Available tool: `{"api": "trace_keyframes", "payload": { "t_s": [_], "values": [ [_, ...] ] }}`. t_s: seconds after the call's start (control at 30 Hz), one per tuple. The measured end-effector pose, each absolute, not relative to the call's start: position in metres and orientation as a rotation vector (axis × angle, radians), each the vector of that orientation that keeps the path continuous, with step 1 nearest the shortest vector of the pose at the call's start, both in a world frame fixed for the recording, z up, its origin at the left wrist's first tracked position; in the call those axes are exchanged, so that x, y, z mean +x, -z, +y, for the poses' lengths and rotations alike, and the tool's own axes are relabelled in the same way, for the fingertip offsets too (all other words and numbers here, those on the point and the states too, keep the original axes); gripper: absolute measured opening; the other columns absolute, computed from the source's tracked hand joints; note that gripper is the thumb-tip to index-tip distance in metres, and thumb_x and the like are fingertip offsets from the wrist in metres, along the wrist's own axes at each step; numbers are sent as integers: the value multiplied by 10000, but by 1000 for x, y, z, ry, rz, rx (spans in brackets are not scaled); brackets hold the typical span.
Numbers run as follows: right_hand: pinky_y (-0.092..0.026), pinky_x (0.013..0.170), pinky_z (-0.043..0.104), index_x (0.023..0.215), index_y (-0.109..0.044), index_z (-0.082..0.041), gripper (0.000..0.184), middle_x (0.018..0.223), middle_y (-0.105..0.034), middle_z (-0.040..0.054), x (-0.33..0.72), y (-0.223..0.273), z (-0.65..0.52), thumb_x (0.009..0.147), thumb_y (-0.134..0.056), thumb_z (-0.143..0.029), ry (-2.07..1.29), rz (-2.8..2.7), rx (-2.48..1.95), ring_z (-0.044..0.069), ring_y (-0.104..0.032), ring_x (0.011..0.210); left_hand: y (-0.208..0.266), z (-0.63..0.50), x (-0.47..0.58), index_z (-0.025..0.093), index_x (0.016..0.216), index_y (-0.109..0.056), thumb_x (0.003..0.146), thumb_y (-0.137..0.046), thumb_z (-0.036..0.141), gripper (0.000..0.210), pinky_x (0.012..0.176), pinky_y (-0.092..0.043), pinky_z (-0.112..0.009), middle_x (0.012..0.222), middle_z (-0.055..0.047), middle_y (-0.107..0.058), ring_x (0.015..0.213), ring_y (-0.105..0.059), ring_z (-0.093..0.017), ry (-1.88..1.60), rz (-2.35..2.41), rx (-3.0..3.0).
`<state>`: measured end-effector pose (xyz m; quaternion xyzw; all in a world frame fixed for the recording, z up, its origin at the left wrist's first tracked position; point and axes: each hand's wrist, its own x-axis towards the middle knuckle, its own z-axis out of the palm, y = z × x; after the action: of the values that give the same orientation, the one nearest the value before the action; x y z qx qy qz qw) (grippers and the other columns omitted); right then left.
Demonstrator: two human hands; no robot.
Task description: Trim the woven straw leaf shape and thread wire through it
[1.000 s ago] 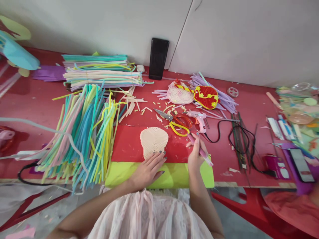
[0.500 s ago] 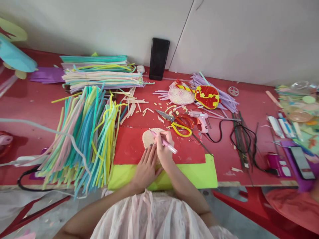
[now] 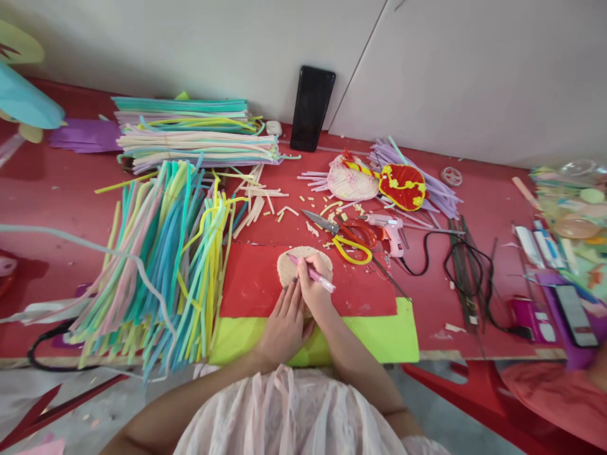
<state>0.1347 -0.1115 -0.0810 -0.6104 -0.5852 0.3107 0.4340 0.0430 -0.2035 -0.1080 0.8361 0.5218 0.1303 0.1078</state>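
A cream, ribbed, rounded piece [image 3: 287,268] lies on a red sheet [image 3: 251,291], which overlaps a lime-green sheet [image 3: 379,335]. My left hand [image 3: 287,319] rests flat with its fingers stretched out over the lower left part of the piece. In my right hand [image 3: 313,284] is a pink pen [image 3: 320,278], gripped between thumb and fingers, its tip at the upper part of the piece. Both hands hide the piece's lower part. Scissors [image 3: 346,237] with red and yellow handles lie beyond my right hand, beside a pink glue gun [image 3: 389,230].
Bundles of coloured pipe cleaners [image 3: 161,253] fill the left side. A black phone [image 3: 312,109] leans on the wall. Two decorated rounded pieces, one pink [image 3: 351,180] and one red [image 3: 401,186], lie behind the scissors. A black cord [image 3: 446,253] coils at right. Another person's sleeve [image 3: 554,398] shows at lower right.
The camera view has shifted slightly, so the tabletop appears a little further right. The pen tip stays near the top of the cream piece; both hands hold nearly the same pose.
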Motion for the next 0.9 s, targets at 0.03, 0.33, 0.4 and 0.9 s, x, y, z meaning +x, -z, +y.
{"api": "trace_keyframes", "payload": {
  "t_s": [0.03, 0.33, 0.4, 0.9],
  "values": [
    [-434, 572, 251, 682, -433, -219, 213, 610, -502, -25, 135, 82, -112, 868, -493, -301, -779, -1457, -1525, 122, -480, 557, 109, -204, 43, 7, 1385, -319, 861, -421, 338, 627, 1107, -277, -458, 1429, -231, -351, 1378, -199, -304, -378, 1534, 2462],
    [-434, 562, 248, 692, -448, -217, 199, 613, -493, -23, 136, 88, -112, 866, -489, -305, -783, -1487, -1502, 122, -486, 569, 109, -204, 43, 19, 1377, -340, 851, -435, 330, 618, 1100, -287, -473, 1422, -227, -367, 1371, -221, -308, -380, 1526, 2462],
    [-434, 564, 249, 688, -452, -217, 201, 625, -500, -18, 136, 89, -112, 867, -484, -303, -748, -1488, -1510, 125, -497, 588, 109, -204, 43, 21, 1371, -353, 849, -436, 324, 609, 1099, -290, -474, 1420, -228, -369, 1370, -223, -309, -379, 1528, 2462],
    [-468, 587, 307, 680, -420, -239, 202, 623, -484, -9, 136, 87, -116, 871, -484, -230, -679, -1576, -1511, 153, -501, 596, 107, -203, 42, 10, 1325, -414, 852, -434, 319, 566, 1080, -324, -473, 1374, -232, -439, 1357, -262, -323, -398, 1515, 2496]
  ]
}}
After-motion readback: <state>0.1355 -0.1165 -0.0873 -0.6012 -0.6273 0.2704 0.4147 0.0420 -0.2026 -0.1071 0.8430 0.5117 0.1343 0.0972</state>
